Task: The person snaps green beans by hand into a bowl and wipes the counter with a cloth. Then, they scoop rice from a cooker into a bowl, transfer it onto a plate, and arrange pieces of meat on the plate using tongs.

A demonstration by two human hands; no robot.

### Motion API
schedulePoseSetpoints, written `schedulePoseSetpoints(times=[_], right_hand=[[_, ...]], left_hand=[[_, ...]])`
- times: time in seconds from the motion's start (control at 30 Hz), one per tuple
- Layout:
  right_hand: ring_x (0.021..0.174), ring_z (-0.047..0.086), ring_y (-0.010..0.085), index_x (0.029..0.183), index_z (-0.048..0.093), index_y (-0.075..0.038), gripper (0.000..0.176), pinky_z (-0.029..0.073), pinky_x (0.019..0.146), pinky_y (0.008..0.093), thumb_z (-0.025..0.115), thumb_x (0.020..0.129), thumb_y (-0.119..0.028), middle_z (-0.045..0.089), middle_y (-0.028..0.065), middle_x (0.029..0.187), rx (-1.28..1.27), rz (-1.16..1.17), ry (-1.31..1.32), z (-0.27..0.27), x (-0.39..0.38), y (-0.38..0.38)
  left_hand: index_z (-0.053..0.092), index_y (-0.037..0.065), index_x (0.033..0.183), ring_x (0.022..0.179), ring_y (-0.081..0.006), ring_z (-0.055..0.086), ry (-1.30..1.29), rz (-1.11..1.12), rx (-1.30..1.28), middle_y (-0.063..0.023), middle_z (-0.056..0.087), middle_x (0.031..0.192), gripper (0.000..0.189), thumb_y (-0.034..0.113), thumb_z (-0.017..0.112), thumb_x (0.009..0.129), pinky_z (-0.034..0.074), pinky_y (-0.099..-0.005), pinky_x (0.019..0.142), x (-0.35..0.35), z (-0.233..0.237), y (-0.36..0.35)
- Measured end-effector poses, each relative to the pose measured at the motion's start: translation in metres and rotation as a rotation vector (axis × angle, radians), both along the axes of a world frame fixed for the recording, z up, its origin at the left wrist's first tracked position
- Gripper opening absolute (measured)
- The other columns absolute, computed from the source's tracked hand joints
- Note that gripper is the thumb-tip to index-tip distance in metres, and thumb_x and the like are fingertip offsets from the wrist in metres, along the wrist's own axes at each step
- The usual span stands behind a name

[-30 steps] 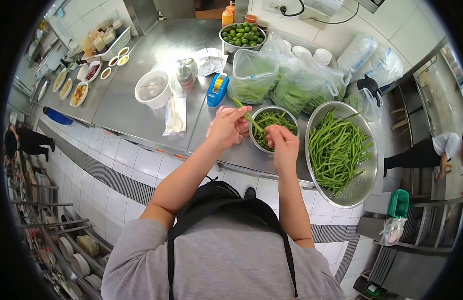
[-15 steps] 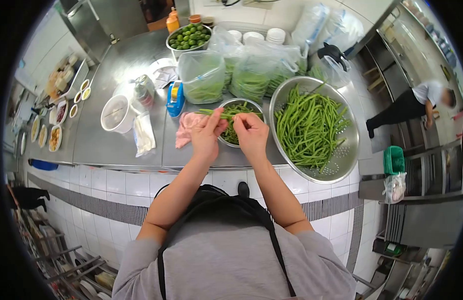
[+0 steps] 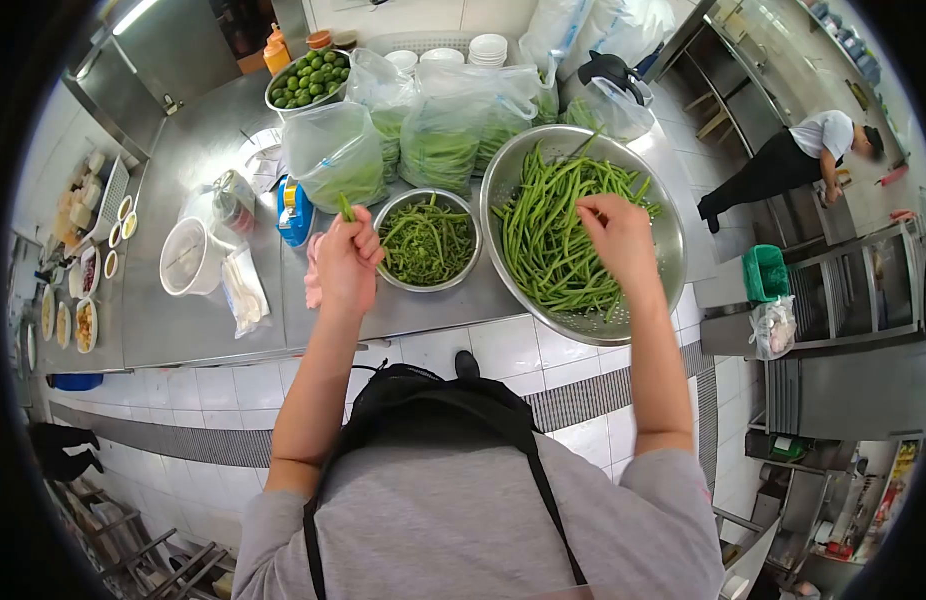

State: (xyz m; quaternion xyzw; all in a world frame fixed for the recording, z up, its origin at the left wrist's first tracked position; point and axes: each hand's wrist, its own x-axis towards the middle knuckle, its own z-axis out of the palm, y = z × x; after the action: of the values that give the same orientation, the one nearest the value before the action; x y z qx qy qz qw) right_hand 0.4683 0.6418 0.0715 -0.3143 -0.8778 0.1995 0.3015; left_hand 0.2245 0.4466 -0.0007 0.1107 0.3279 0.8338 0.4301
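Observation:
My left hand (image 3: 348, 262) is closed round green beans (image 3: 346, 207), whose ends stick up above the fist. It is just left of a steel bowl (image 3: 453, 284) filled with short bean pieces (image 3: 428, 238). Over on the right, my right hand (image 3: 620, 238) is above a large perforated colander (image 3: 673, 268) heaped with long green beans (image 3: 548, 235). Its thumb and fingertips are pinched together close to the beans. Whatever lies between those fingertips, if anything, is too small to make out. A pink cloth (image 3: 313, 275) is partly hidden behind my left hand.
Plastic bags of green beans (image 3: 335, 160) stand behind the bowl. A bowl of limes (image 3: 308, 80), a blue tape dispenser (image 3: 294, 212) and a white tub (image 3: 186, 258) are on the steel counter (image 3: 218, 130). Another person (image 3: 808, 160) works far right.
My hands have moved apart. The right one has gone from above the bowl of pieces to the colander; the left has shifted left, still holding green beans. The view has turned slightly right.

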Motion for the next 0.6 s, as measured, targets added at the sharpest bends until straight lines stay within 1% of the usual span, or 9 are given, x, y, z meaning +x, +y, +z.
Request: schedulePoseSetpoints(times=[0.07, 0.17, 0.23, 0.27, 0.33, 0.37, 0.47, 0.5, 0.6], right_hand=[[0.063, 0.06, 0.0245, 0.085, 0.065, -0.003, 0.014, 0.048, 0.059, 0.031, 0.063, 0.073, -0.009, 0.063, 0.0126, 0.074, -0.104, 0.034, -0.113, -0.031, 0.008, 0.036], [0.061, 0.06, 0.0207, 0.085, 0.065, -0.001, 0.015, 0.047, 0.056, 0.0282, 0.064, 0.072, -0.009, 0.063, 0.0118, 0.071, -0.241, 0.105, -0.267, -0.045, 0.007, 0.056], [0.059, 0.06, 0.0178, 0.085, 0.065, 0.0, 0.016, 0.047, 0.055, 0.0265, 0.065, 0.072, -0.01, 0.063, 0.0109, 0.068, -0.279, 0.14, -0.311, -0.039, 0.006, 0.053], [0.057, 0.058, 0.0131, 0.084, 0.065, 0.0, 0.014, 0.046, 0.053, 0.0241, 0.063, 0.075, -0.009, 0.063, 0.0081, 0.067, -0.391, 0.114, -0.229, -0.026, 0.008, 0.052], [0.056, 0.055, 0.0067, 0.084, 0.064, 0.002, 0.012, 0.045, 0.053, 0.0195, 0.062, 0.079, -0.008, 0.062, 0.0035, 0.066, -0.585, 0.094, -0.071, 0.008, 0.01, 0.04], [0.056, 0.055, 0.0067, 0.084, 0.064, 0.002, 0.012, 0.045, 0.053, 0.0195, 0.062, 0.079, -0.008, 0.062, 0.0035, 0.066, -0.574, 0.097, -0.07, 0.015, 0.014, 0.039], [0.057, 0.055, 0.0081, 0.086, 0.063, 0.004, 0.013, 0.045, 0.053, 0.0201, 0.063, 0.079, -0.007, 0.061, 0.0052, 0.069, -0.71, 0.103, 0.142, 0.025, 0.024, 0.042], [0.057, 0.055, 0.0081, 0.086, 0.063, 0.004, 0.013, 0.045, 0.053, 0.0201, 0.063, 0.079, -0.007, 0.061, 0.0052, 0.069, -0.699, 0.107, 0.146, 0.027, 0.026, 0.042], [0.058, 0.056, 0.0096, 0.086, 0.063, 0.003, 0.013, 0.045, 0.053, 0.0209, 0.063, 0.079, -0.007, 0.062, 0.0054, 0.072, -0.961, 0.154, 0.425, 0.025, 0.029, 0.038]], left_hand=[[0.051, 0.003, 0.094, 0.054, -0.0054, 0.038, 0.048, -0.086, 0.082, 0.0026, 0.039, 0.061, 0.013, 0.011, 0.044, 0.086, 0.031, -0.0186, 0.047, 0.008, 0.016, 0.005], [0.054, 0.003, 0.095, 0.049, -0.0015, 0.033, 0.142, -0.179, -0.008, 0.0073, 0.036, 0.055, 0.013, 0.009, 0.049, 0.084, 0.025, -0.0177, 0.044, 0.039, 0.043, 0.025], [0.059, 0.001, 0.095, 0.045, -0.0013, 0.03, 0.451, -0.217, -0.188, 0.0079, 0.041, 0.057, 0.015, 0.011, 0.054, 0.084, 0.022, -0.0175, 0.041, 0.055, 0.053, 0.043], [0.059, 0.001, 0.095, 0.045, -0.0013, 0.03, 0.453, -0.216, -0.185, 0.0079, 0.041, 0.057, 0.015, 0.011, 0.054, 0.084, 0.022, -0.0175, 0.041, 0.061, 0.059, 0.053], [0.064, 0.001, 0.093, 0.052, -0.0003, 0.039, 0.865, -0.189, -0.222, 0.0066, 0.051, 0.065, 0.017, 0.013, 0.06, 0.082, 0.029, -0.017, 0.046, 0.071, 0.068, 0.071], [0.064, 0.001, 0.093, 0.052, -0.0003, 0.039, 0.868, -0.181, -0.214, 0.0066, 0.051, 0.065, 0.017, 0.013, 0.06, 0.082, 0.029, -0.017, 0.046, 0.073, 0.067, 0.08], [0.065, 0.001, 0.092, 0.067, -0.0033, 0.05, 0.837, -0.228, -0.212, 0.0043, 0.059, 0.072, 0.019, 0.015, 0.062, 0.08, 0.04, -0.0195, 0.063, 0.082, 0.067, 0.101], [0.065, 0.001, 0.092, 0.067, -0.0033, 0.05, 0.843, -0.221, -0.202, 0.0043, 0.059, 0.072, 0.019, 0.015, 0.062, 0.08, 0.04, -0.0195, 0.063, 0.086, 0.069, 0.104], [0.066, 0.0, 0.089, 0.06, -0.0027, 0.046, 1.014, -0.297, -0.32, 0.0044, 0.054, 0.063, 0.025, 0.02, 0.069, 0.074, 0.038, -0.019, 0.057, 0.095, 0.068, 0.107]])
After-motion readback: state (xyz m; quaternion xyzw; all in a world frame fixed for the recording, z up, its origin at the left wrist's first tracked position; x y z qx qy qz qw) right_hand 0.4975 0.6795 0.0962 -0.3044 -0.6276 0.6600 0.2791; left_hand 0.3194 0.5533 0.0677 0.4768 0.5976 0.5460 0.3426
